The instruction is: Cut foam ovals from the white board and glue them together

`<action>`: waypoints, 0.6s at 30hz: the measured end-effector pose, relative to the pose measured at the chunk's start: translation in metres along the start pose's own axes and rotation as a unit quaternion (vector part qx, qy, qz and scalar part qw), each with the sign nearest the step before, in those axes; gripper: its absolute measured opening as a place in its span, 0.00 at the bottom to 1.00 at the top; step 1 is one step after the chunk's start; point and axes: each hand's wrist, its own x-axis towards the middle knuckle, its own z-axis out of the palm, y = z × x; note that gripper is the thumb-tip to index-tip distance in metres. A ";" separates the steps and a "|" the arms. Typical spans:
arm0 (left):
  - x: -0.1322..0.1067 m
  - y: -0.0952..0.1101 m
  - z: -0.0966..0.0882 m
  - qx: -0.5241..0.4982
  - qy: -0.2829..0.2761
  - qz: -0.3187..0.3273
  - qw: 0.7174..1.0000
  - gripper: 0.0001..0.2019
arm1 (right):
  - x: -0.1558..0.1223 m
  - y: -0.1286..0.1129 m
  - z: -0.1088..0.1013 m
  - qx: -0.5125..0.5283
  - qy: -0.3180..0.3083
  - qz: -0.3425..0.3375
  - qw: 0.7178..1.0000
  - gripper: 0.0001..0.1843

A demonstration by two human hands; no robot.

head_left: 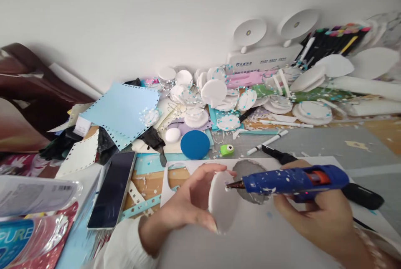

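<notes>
My left hand (pixel 191 202) grips a white foam disc (pixel 223 208) by its edge, fingers behind and thumb at the lower rim. The disc is tilted so its face turns to the right. In my right hand (pixel 316 214) is a blue glue gun (pixel 291 180) spotted with white bits. Its dark nozzle points left, with the tip at or very near the disc's face; I cannot tell whether they touch. Behind the nozzle, a round grey patch (pixel 250 181) shows in the white sheet (pixel 257 244) under my hands.
Many white discs with blue-dotted trim (pixel 228 123) crowd the back. A blue round lid (pixel 195 144), a green craft punch (pixel 227 149) and a white pen (pixel 267 142) lie ahead. The phone (pixel 112 189) is left, near plastic packaging (pixel 31 235). Markers (pixel 338 43) stand back right.
</notes>
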 end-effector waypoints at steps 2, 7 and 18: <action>0.000 0.000 0.001 0.000 0.007 -0.004 1.000 0.36 | 0.001 -0.001 -0.001 -0.028 -0.014 -0.025 0.999 0.17; 0.001 0.001 0.001 0.021 0.007 0.002 1.000 0.36 | 0.001 -0.002 0.000 -0.032 -0.037 -0.043 0.998 0.15; -0.019 0.014 -0.004 0.385 0.022 0.056 0.921 0.51 | 0.006 -0.015 0.002 0.076 -0.021 0.134 0.988 0.15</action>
